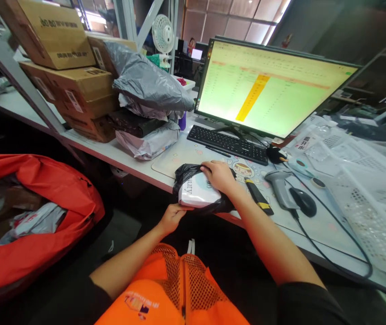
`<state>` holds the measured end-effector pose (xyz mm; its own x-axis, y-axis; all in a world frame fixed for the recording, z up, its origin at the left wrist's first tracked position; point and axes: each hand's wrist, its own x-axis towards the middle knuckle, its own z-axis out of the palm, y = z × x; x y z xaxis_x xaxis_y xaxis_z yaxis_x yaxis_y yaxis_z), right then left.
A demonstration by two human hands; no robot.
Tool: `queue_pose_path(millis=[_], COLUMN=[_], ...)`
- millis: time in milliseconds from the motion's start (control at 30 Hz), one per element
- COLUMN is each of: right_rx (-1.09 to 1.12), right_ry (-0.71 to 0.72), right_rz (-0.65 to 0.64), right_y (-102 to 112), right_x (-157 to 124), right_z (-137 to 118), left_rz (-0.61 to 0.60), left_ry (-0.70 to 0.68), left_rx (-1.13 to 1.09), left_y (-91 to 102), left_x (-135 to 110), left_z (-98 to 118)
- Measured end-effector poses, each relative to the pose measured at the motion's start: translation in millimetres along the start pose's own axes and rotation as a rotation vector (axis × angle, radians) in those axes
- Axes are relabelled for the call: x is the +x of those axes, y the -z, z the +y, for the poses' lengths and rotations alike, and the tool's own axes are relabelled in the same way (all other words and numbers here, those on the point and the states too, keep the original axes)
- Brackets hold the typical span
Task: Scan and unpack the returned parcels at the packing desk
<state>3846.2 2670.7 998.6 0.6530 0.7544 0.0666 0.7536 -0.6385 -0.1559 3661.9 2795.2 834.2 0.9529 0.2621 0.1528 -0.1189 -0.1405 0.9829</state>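
At the desk's front edge is a white box (197, 192) with dark printed letters. A black plastic bag (180, 175) is bunched around it, leaving its printed face bare. My left hand (172, 219) grips the box's near lower corner, thumb along its edge and the other fingers partly hidden beneath. My right hand (220, 177) is curled over the far right side, fingertips on the box and bag edge. Right of the hands lies a black and yellow box cutter (258, 197), beside a grey barcode scanner (280, 187).
Cardboard boxes (74, 90) and grey mailer bags (148, 81) are stacked at the left of the desk. A monitor (274, 85) stands behind a black keyboard (228, 143). A mouse (303, 201), cable and white baskets (365, 203) are at right. An orange-red sack (77, 189) holds parcels.
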Motion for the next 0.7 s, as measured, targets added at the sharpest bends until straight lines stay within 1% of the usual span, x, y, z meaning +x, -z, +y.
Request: queue_pose_path(millis=[100, 167, 233, 267, 300, 367, 400, 433, 500, 533, 600, 633, 700], right_rx=[-0.004, 0.019, 0.072, 0.107, 0.145, 0.256, 0.327, 0.396, 0.503, 0.533, 0.551, 0.543, 0.508], right_ry=[0.031, 0.084, 0.136, 0.145, 0.125, 0.039, 0.0, -0.033, -0.087, -0.12, -0.205, -0.254, -0.335], right_rz=[0.097, 0.182, 0.278, 0.334, 0.398, 0.507, 0.558, 0.609, 0.705, 0.738, 0.758, 0.757, 0.752], right_y=[-0.7, -12.2, -34.2, -48.5, -64.1, -96.8, -112.6, -127.3, -151.0, -159.1, -166.1, -164.8, -153.3], right_x=[-25.5, -54.9, -90.8, -109.7, -128.3, -162.6, -177.6, -191.1, -213.7, -223.2, -239.5, -246.6, -259.1], right_z=[-11.4, -22.8, -37.8, -46.2, -54.5, -68.5, -73.0, -75.5, -74.4, -71.4, -63.1, -58.7, -50.9], left_rz=[0.105, 0.163, 0.156, 0.13, 0.091, -0.02, -0.089, -0.163, -0.299, -0.362, -0.452, -0.479, -0.53], left_ry=[0.145, 0.238, 0.336, 0.37, 0.375, 0.318, 0.3, 0.311, 0.411, 0.459, 0.488, 0.473, 0.426], left_rx=[-0.253, -0.424, -0.565, -0.612, -0.62, -0.504, -0.399, -0.269, 0.004, 0.115, 0.276, 0.322, 0.341], left_y=[7.6, 12.9, 18.0, 20.5, 22.9, 26.7, 27.6, 27.5, 24.1, 21.0, 13.8, 10.2, 4.7], left_x=[-7.1, -19.2, -34.5, -42.5, -50.1, -62.9, -67.5, -71.0, -74.5, -75.1, -74.7, -74.3, -73.8], left_z=[-6.7, -3.0, 5.4, 10.5, 15.7, 25.2, 29.3, 33.3, 41.8, 47.0, 59.6, 66.6, 80.4])
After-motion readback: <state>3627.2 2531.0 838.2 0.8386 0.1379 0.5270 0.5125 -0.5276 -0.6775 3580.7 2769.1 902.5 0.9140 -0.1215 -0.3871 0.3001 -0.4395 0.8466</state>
